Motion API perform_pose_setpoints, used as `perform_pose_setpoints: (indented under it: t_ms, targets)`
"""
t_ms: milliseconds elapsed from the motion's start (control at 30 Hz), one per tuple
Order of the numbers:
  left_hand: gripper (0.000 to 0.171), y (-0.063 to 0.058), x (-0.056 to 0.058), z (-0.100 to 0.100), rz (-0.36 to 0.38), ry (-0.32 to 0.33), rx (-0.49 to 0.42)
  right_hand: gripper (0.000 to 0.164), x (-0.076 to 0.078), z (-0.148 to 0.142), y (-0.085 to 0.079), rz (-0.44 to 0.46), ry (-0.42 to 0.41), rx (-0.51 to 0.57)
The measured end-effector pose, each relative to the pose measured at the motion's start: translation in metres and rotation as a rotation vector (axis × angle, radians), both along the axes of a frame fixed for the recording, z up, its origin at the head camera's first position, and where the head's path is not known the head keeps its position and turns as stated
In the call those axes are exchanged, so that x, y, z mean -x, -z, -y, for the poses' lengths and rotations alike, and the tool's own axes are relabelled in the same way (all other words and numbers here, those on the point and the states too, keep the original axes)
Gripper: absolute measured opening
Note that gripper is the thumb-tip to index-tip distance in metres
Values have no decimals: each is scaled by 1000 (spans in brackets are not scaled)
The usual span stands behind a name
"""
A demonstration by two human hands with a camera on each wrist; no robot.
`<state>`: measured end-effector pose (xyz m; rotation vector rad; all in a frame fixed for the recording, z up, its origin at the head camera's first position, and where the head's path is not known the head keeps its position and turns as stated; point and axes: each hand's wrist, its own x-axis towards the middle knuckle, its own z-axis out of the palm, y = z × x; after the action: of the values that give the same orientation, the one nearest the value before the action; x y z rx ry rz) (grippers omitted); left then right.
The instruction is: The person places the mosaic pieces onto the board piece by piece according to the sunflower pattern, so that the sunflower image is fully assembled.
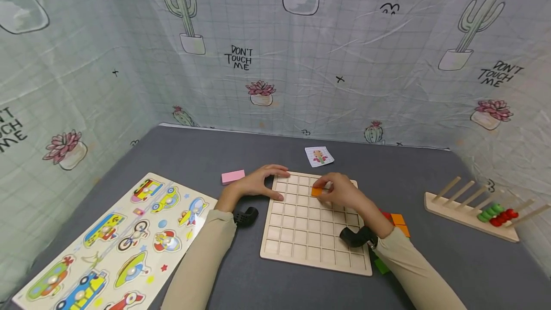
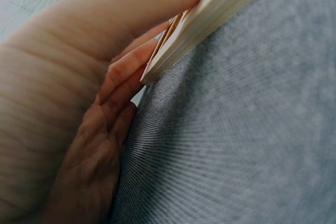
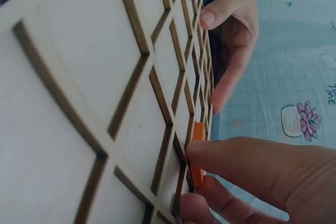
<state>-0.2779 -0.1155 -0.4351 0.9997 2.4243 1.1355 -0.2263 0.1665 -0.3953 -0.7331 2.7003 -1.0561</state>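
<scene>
A pale wooden grid board (image 1: 297, 238) lies on the grey table with rows of square recesses. My right hand (image 1: 342, 190) pinches an orange square tile (image 1: 316, 191) over the upper middle of the grid. In the right wrist view the orange tile (image 3: 198, 177) stands between thumb and fingers, close against the grid ridges. My left hand (image 1: 255, 182) rests at the board's far left corner, thumb on the left edge and fingers reaching along the far edge. In the left wrist view the fingers (image 2: 126, 72) lie loosely extended past the board's corner.
A pink block (image 1: 233, 177) lies left of the board, a picture card (image 1: 319, 156) behind it. Orange, red and green tiles (image 1: 397, 219) sit partly hidden under the right forearm. A vehicle puzzle (image 1: 172, 224) is at left, a peg stand with beads (image 1: 469, 214) at right.
</scene>
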Motion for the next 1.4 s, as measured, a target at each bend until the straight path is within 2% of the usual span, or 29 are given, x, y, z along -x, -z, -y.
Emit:
perform_pose_setpoints:
  t_ms: [133, 400, 700, 1000, 1200, 1400]
  targets:
    - [65, 1, 0, -1, 4, -1, -1, 26, 1, 3, 1, 2, 25, 13]
    - [65, 1, 1, -2, -1, 7, 3, 25, -1, 2, 0, 16, 16, 19]
    - [65, 0, -1, -3, -6, 8, 3, 25, 0, -2, 0, 22, -39, 27]
    - [65, 0, -2, -2, -10, 3, 0, 22, -4, -15, -8, 68, -1, 50]
    - [66, 0, -2, -1, -11, 9, -3, 24, -12, -31, -10, 79, 14, 69]
    - [65, -1, -2, 0, -18, 7, -5, 25, -26, -48, -14, 77, 71, 66]
